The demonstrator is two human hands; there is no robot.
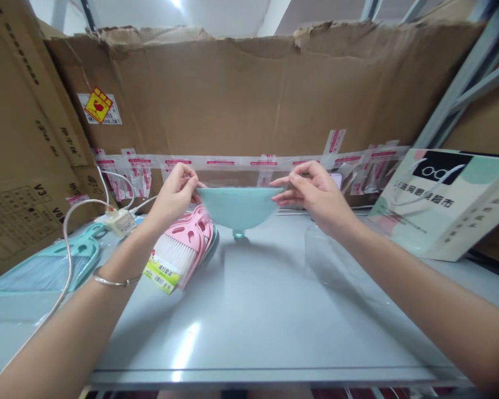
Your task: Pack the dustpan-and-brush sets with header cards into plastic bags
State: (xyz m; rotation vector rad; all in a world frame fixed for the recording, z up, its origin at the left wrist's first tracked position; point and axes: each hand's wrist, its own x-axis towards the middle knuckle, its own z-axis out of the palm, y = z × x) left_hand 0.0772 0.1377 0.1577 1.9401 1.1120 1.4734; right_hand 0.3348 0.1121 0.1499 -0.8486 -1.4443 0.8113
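L hand (pixel 182 187) pinching L corner of dustpan (pixel 239 208); R hand (pixel 318 194) fingers at R corner, can't tell if gripping; pan above tabletop (pixel 270 316); rec. even pinch, rim level.

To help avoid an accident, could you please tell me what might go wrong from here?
With the left hand and right hand only at its upper corners, the teal piece could slip or tilt. The white cable running beside the left forearm might snag if that arm moves.
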